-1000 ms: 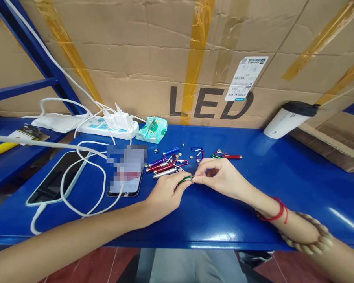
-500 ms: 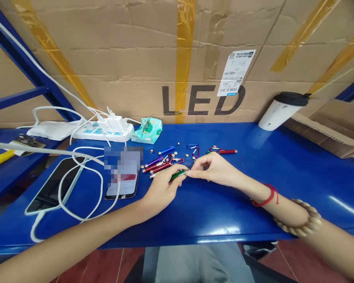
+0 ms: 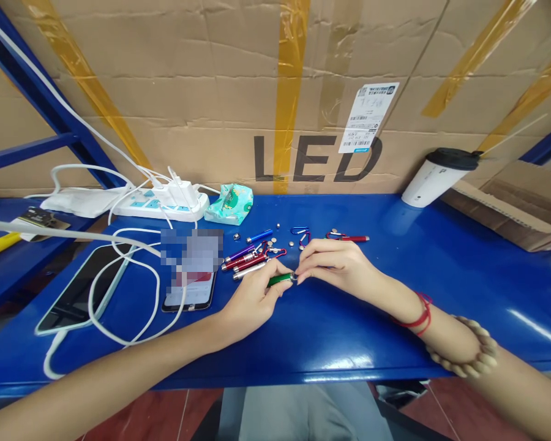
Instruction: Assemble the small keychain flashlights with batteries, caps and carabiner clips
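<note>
My left hand pinches a small green keychain flashlight just above the blue tabletop. My right hand meets it from the right, fingertips closed on the flashlight's end. Behind my hands lie several more little flashlights in purple, red and silver, a blue one, a red one, loose carabiner clips and small button cells.
A phone with a white cable lies left of my hands, and a tablet further left. A power strip, a teal tissue pack and a white cup stand along the cardboard box at the back.
My two hands stayed joined on the green flashlight, with my right fingers shifting at its end. The view drifted a little to the right.
</note>
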Demonstrator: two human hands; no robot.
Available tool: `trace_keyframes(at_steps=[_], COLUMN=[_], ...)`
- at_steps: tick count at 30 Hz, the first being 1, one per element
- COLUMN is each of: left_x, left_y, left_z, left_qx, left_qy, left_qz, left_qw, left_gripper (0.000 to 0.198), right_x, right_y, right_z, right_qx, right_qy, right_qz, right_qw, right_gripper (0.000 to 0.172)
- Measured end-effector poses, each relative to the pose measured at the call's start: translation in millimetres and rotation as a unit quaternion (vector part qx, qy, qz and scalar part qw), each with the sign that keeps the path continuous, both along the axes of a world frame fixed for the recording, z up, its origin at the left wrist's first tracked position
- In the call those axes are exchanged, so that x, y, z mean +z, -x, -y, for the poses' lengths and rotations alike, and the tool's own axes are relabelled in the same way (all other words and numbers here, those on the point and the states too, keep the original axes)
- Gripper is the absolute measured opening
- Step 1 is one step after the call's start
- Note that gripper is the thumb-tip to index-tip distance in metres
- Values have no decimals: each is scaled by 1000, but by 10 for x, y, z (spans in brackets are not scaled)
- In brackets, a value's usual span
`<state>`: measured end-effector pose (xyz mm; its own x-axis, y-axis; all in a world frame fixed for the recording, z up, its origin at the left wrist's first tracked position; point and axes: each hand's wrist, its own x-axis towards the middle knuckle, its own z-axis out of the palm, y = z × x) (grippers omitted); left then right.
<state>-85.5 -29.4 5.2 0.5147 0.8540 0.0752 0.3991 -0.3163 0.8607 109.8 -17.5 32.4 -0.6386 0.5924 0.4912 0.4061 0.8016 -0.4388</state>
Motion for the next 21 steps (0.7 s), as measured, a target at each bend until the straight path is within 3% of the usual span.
trace_keyframes(at_steps=[7,12,18,21], left_x=[-44,-34,-38,-47], left_y=[30,28,25,20], left_z=[1,6,22,22], left_qx=[-22,-11,3,1], left_qy=[-23,-60,-73,-48], left_qz=[-8,-16,-11,-10], left_qw=[999,998,997,999], left_gripper=[7,6,6,11], right_x=[-115,-148,-169,-142], right_y=[47,85,122,127], right_z=[-29,-21,-8,-10], right_qx=[2,-41,-116,-119], right_qy=[85,165,389,432], right_qz=[-45,-67,-88,-76], right_qw=[995,983,910,891], right_gripper=[13,12,25,30])
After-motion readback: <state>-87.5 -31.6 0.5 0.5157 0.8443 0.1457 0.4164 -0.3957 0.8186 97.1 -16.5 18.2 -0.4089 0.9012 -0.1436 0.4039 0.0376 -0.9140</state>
